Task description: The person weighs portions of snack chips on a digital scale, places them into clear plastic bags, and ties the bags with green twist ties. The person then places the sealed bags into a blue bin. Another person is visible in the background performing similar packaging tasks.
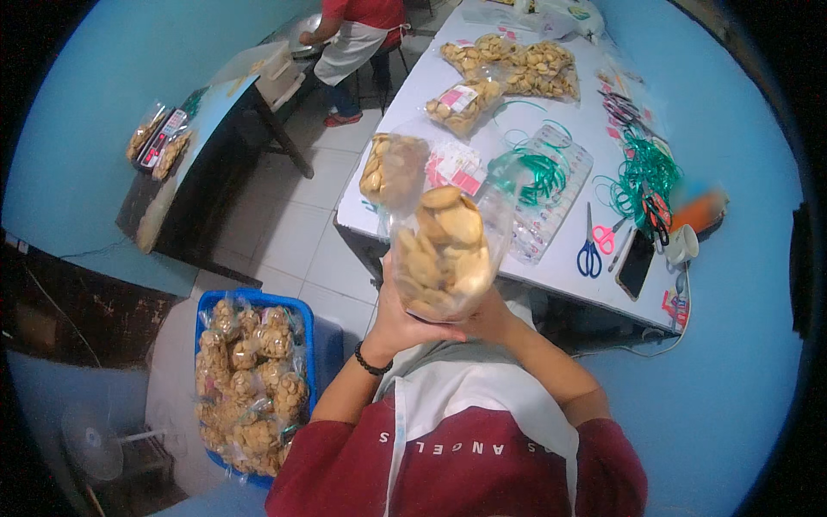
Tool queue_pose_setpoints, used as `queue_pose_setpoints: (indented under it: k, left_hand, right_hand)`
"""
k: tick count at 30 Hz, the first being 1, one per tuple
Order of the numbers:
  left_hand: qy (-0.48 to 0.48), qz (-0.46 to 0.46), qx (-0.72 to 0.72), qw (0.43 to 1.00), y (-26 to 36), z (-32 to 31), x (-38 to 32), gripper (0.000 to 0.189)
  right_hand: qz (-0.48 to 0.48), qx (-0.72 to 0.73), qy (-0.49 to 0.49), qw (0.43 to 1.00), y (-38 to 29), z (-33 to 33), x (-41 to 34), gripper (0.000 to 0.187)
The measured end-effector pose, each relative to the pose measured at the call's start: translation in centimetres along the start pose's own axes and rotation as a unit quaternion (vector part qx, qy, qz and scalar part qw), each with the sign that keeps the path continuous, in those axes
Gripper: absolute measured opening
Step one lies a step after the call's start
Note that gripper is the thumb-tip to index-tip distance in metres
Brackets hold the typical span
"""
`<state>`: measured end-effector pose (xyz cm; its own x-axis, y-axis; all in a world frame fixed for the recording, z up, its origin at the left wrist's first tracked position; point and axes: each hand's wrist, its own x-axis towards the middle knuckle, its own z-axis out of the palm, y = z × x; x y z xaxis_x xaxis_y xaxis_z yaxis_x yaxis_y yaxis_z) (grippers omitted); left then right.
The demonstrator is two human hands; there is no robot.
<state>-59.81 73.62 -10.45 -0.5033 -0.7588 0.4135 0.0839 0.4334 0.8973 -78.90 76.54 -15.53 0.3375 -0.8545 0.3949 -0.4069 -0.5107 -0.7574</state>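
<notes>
A clear plastic bag of round, flat, pale-brown biscuits [446,258] is held up in front of me, its top apparently open. My left hand [394,316] grips its lower left side, with a dark beaded bracelet at the wrist. From the lower right my right hand [488,318] supports it, mostly hidden behind the bag. Just beyond it on the white table [549,252] lie another filled bag [394,169], a stack of pink-and-white labels [455,165] and a bundle of green ribbon [543,176] on a plastic packet.
More filled bags [510,64] lie farther up the table. Navy-handled scissors [588,249], pink scissors [605,238], a phone [636,263] and a white cup [682,245] lie at right. A blue bin [311,349] of packed bags stands at left. A digital scale [161,139] sits on a side table. A co-worker [362,39] works behind.
</notes>
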Motion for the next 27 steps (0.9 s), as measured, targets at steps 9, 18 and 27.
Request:
queue_pose_setpoints:
  k: [9, 18, 27]
  left_hand:
    - [0.042, -0.067, -0.185, 0.979, -8.5, 0.1, -8.1, 0.129]
    - [-0.103, 0.025, 0.083, 0.991, -7.8, -3.2, -3.4, 0.079]
    - [-0.205, -0.037, 0.198, 0.958, -5.8, -0.2, 0.7, 0.020]
  right_hand:
    - [0.079, 0.131, -0.106, 0.983, 0.8, 1.5, -0.4, 0.112]
    - [-0.103, -0.061, -0.023, 0.993, -4.6, -0.9, 3.8, 0.027]
    - [0.000, -0.028, 0.060, 0.998, -3.3, -3.0, 2.9, 0.010]
